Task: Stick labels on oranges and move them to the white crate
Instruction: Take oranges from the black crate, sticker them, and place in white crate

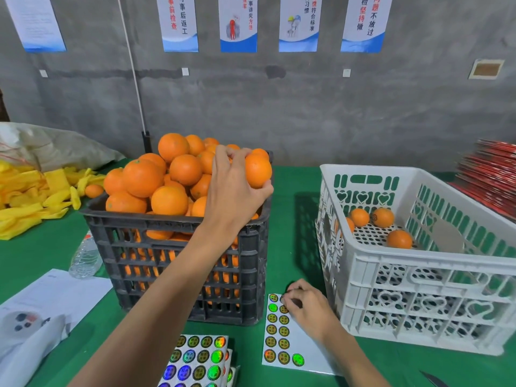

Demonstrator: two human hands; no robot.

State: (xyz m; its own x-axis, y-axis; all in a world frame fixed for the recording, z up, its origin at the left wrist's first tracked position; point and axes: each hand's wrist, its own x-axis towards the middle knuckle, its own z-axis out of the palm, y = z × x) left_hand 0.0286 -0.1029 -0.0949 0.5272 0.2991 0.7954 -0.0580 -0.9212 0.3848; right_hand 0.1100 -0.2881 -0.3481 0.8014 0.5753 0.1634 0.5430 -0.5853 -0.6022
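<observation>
The black crate (pixel 178 263), heaped with oranges, stands on the green counter (pixel 290 247). At its right rim the left hand (pixel 234 188) grips one orange (pixel 257 170), fingers curled over the top and thumb beneath. Right of the black crate, well apart, stands the white crate (pixel 418 263), with four oranges (pixel 383 217) on its perforated floor. In front of the black crate's right corner lies a label sheet (pixel 282 336); the right hand (pixel 308 304) rests on its top edge, fingertips pinching at a label. A stack of label sheets (pixel 199 361) lies in front of the black crate. Left of the black crate lie a water bottle (pixel 85 256) and yellow wrappers (pixel 33 196).
</observation>
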